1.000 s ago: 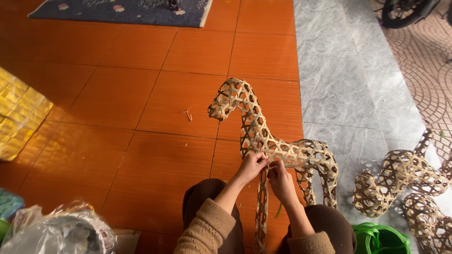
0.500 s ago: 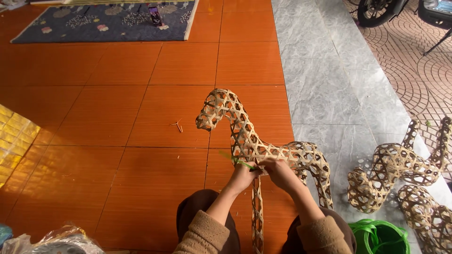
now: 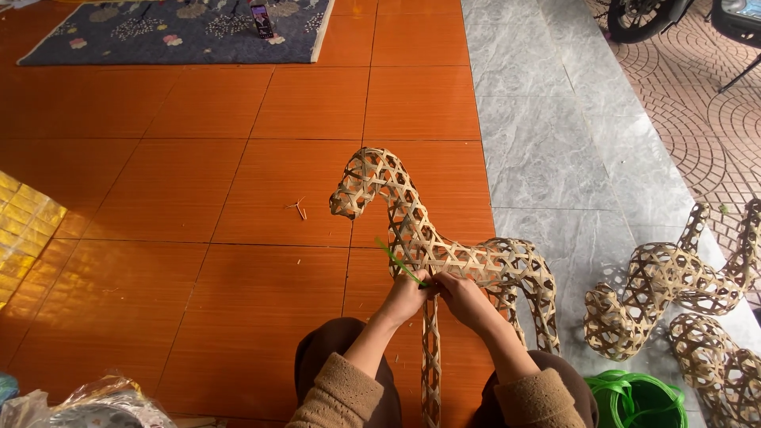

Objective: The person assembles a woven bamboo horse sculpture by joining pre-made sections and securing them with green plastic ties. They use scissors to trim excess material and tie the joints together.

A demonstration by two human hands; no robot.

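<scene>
**A:** What lies at the far left?

**B:** A crinkled plastic bag (image 3: pixel 87 404) sits in the bottom corner on the orange tiled floor (image 3: pixel 198 198). A dark patterned rug (image 3: pixel 182 32) lies at the top.

**A:** And in the middle?

**B:** A woven bamboo horse (image 3: pixel 412 230) stands on the tiles in front of the person's knees, head turned left, with one front leg hanging down between the hands.

**A:** What are the hands doing?

**B:** The left hand (image 3: pixel 404 297) is closed at the chest of the horse, fingers pinching a thin green strip (image 3: pixel 399 261) that slants up and to the left. The right hand (image 3: pixel 468 299) is just beside it, fingers curled onto the weave at the same spot; how firmly it grips, I cannot tell.

**A:** Further right?

**B:** A grey marble strip (image 3: pixel 547 158) borders the tiles. A coil of green strapping (image 3: pixel 634 396) rests near the right knee. More woven bamboo figures (image 3: pixel 666 285) lie at the right edge, well apart from the hands.
</scene>
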